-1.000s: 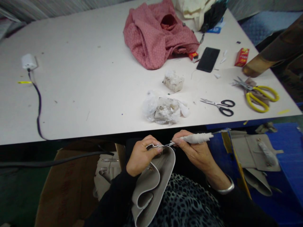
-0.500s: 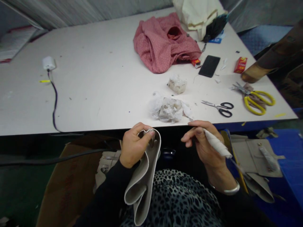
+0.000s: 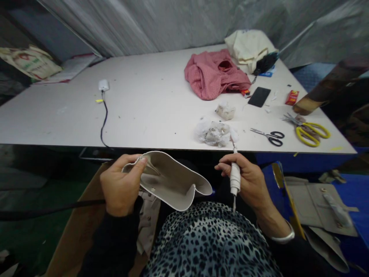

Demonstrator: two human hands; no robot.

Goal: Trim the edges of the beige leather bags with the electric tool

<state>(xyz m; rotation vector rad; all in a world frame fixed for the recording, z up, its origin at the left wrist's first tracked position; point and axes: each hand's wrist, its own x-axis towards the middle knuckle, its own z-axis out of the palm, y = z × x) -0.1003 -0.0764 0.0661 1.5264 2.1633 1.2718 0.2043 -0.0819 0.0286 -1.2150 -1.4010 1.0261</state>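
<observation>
- Head view, left hand [image 3: 119, 188]: grip closed on the near end of a grey leather-like piece [image 3: 173, 184], thumb on top and fingers beneath. The piece was held in the air below the front edge of the surface [image 3: 144, 111], above a leopard-print lap [image 3: 213, 238].
- Head view, right hand [image 3: 250, 181]: grip wrapped round a white-bound tool [image 3: 235, 177], which stood roughly upright with one thin end towards the surface edge and the other towards the lap.
- Change noted: a second earlier the tool's tip met the piece's folded edge between both hands. Half a second earlier the tool had swung away to the right. At this moment the hands were well apart, and the piece had been turned and opened out to show its pale inner face and curled far end.
- Judgement: tool and piece were not touching, so the work on that edge looked paused while the piece was re-presented.
- Change of view: the camera had lifted, and more of the surface and grey backdrop showed.
- On the surface, unmoved: plastic-wrapped lump [image 3: 215, 132], black scissors [image 3: 269, 136], yellow scissors [image 3: 309, 130], pink cloth [image 3: 216, 75], phone [image 3: 259, 96], red box [image 3: 291, 97], charger cable [image 3: 103, 111].
</observation>
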